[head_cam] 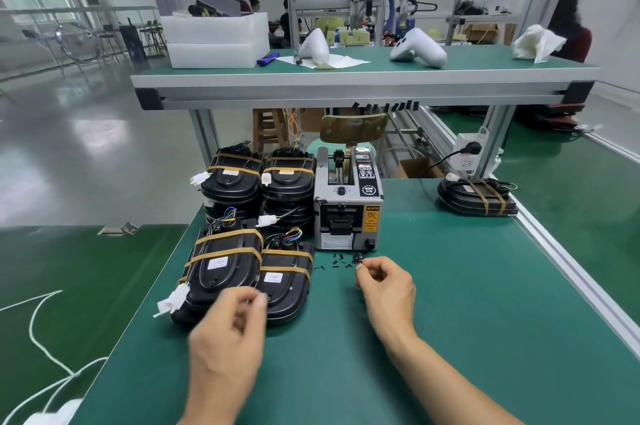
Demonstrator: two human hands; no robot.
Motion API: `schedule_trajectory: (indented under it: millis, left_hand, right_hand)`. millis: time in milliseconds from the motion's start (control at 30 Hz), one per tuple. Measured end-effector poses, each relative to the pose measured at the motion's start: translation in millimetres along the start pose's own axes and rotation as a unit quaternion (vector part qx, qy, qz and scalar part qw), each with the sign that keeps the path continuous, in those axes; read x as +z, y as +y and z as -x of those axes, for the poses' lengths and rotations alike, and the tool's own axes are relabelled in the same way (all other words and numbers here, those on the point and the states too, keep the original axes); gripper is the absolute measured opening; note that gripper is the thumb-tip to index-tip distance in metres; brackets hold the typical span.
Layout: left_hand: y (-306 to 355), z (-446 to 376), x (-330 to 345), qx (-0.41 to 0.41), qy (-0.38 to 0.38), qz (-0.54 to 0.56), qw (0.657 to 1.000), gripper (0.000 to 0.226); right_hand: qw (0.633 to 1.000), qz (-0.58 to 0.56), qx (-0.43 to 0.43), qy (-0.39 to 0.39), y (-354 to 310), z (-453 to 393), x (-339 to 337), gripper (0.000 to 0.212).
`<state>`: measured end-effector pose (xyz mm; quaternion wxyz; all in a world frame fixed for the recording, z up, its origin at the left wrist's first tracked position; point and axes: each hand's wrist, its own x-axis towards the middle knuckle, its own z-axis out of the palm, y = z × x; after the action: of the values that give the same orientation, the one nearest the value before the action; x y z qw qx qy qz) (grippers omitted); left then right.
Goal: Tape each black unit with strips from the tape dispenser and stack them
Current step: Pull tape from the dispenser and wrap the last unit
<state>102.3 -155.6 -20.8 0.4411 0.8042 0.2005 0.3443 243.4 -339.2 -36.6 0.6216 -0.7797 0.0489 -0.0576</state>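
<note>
My green bench (433, 303) carries most of the job already: four groups of black units sit at its left, each visible top unit bound with two tan tape bands. The two back stacks (232, 178) and (289, 178) stand several units high, hard against the tape dispenser (348, 202); the two front ones (225, 268) and (285, 282) lie lower, just ahead of them, so I judge stacking there is only begun. One more taped unit (478, 197) lies alone at the far right edge, well apart from the rest, and I reckon it has yet to join a stack. I see no bare, untaped unit anywhere in reach, so I cannot say how many remain. No strip shows clearly at the dispenser's mouth. My left hand (228, 327) hovers over the near ends of the front units, fingers curled, blurred; whether it holds anything I cannot tell. My right hand (386, 289) sits just before the dispenser, thumb and forefinger pinching a small black bit (358, 265), beside a scatter of black scraps (337, 262) on the mat.
</note>
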Motion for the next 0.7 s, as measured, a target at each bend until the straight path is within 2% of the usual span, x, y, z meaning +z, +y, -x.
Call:
schedule_trajectory:
  millis: [100, 200, 333, 500, 600, 700]
  left_hand:
    - [9.0, -4.2, 42.0, -0.018, -0.157, 0.047, 0.986, 0.031]
    - [25.4, -12.5, 87.2, -0.044, -0.223, 0.075, 0.971, 0.029]
    - [36.3, -16.1, 119.8, -0.034, -0.201, 0.074, 0.976, 0.017]
    - [26.1, -11.5, 129.1, -0.039, -0.182, 0.049, 0.981, 0.021]
    - [21.2, -8.6, 131.3, -0.04, -0.167, 0.003, 0.985, 0.038]
    - [16.3, -5.3, 131.4, -0.027, -0.196, -0.038, 0.979, 0.05]
  right_hand:
    - [0.998, 0.017, -0.046, -0.045, -2.0, 5.6, -1.6, 0.013]
    - [0.991, 0.052, -0.093, -0.087, -2.6, 9.7, -7.8, 0.015]
    - [0.983, 0.085, -0.124, -0.104, -5.1, 5.0, -24.5, 0.013]
    - [0.969, 0.054, -0.081, -0.228, -0.1, -7.3, -47.8, 0.016]
    - [0.977, 0.05, -0.05, -0.202, 7.9, -24.8, -56.1, 0.029]
    - [0.988, 0.035, -0.021, -0.147, 16.3, -55.8, -63.7, 0.032]
